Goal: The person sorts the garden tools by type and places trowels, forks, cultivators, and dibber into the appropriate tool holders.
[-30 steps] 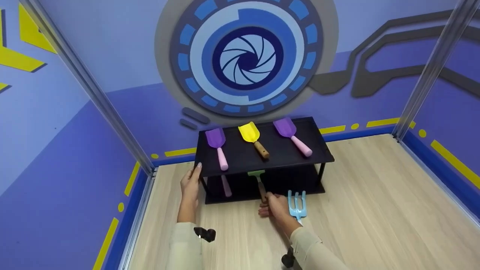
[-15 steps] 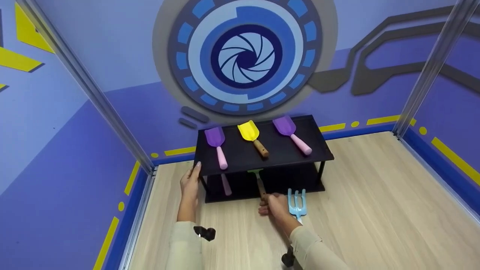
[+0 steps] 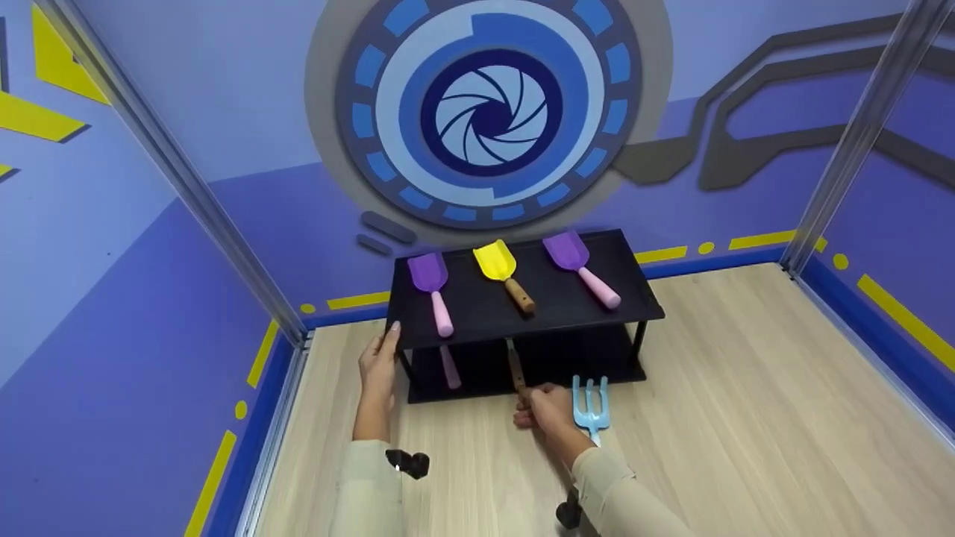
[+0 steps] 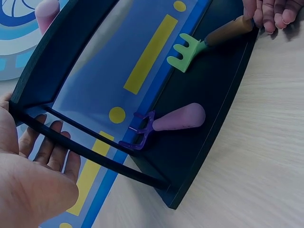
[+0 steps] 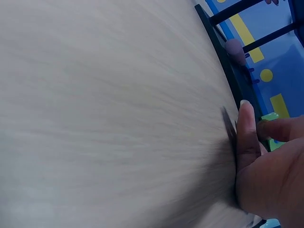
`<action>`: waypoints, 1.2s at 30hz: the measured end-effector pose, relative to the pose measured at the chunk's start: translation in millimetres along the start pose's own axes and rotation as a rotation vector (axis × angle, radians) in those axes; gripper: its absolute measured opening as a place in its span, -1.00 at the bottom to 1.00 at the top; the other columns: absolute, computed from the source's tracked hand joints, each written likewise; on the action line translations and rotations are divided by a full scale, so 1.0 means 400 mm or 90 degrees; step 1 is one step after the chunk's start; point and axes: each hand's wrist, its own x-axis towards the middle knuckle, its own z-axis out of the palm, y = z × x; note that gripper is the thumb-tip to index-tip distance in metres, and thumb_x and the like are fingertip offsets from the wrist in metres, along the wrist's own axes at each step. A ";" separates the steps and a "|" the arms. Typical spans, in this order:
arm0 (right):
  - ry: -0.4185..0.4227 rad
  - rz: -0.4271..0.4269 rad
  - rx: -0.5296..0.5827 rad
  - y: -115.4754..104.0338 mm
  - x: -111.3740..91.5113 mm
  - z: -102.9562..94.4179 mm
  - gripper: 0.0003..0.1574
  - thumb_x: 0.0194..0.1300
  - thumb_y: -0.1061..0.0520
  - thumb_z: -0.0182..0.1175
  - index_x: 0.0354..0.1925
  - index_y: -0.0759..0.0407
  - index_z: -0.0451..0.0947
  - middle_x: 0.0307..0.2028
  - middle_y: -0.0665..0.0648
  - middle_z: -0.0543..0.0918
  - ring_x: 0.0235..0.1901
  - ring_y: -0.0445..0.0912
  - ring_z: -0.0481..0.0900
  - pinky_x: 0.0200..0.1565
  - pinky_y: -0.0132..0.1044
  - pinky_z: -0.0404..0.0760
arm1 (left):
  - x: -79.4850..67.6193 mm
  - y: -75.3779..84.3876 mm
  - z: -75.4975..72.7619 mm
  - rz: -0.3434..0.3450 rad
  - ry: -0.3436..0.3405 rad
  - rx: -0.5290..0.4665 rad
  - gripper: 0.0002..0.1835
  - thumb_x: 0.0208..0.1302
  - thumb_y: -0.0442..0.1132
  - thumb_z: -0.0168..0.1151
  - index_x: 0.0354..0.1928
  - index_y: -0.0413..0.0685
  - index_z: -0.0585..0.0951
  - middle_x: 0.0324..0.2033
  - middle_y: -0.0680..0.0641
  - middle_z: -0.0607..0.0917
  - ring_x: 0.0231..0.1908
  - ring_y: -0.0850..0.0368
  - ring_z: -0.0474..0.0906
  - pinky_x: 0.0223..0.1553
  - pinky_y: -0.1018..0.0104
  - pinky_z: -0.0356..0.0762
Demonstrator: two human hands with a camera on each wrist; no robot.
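Observation:
A black two-tier shelf (image 3: 462,321) stands against the back wall. My left hand (image 3: 379,369) holds its left end, thumb at the top board's edge and fingers behind the side bars. My right hand (image 3: 548,410) pinches the wooden handle end of a green hand fork (image 4: 186,51) on the lower board. Its head is under the top board, hidden in the head view. Left of it lies a purple hand fork with a pink handle (image 4: 180,118). On top rest a purple scoop (image 3: 428,274), a yellow scoop (image 3: 495,261) and another purple scoop (image 3: 567,251).
A light blue hand fork (image 3: 592,406) lies on the wooden tabletop (image 3: 746,418) just right of my right hand, its handle hidden by the arm. Blue patterned walls (image 3: 254,239) enclose the back and sides, with metal posts in the corners.
The green hand fork has slid a little deeper into the lower tier, so its head has passed out of sight in the head view. The left hand stays put.

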 end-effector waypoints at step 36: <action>0.027 0.013 -0.058 -0.005 -0.007 0.020 -0.68 0.53 0.08 0.21 -0.10 0.37 0.62 -0.45 0.29 0.78 -0.59 -0.03 0.75 -0.57 -0.22 0.76 | -0.002 0.000 -0.002 -0.005 -0.003 0.003 -0.11 0.52 0.31 0.20 0.63 -0.10 0.30 0.66 -0.22 0.24 0.67 -0.21 0.14 0.71 -0.10 0.13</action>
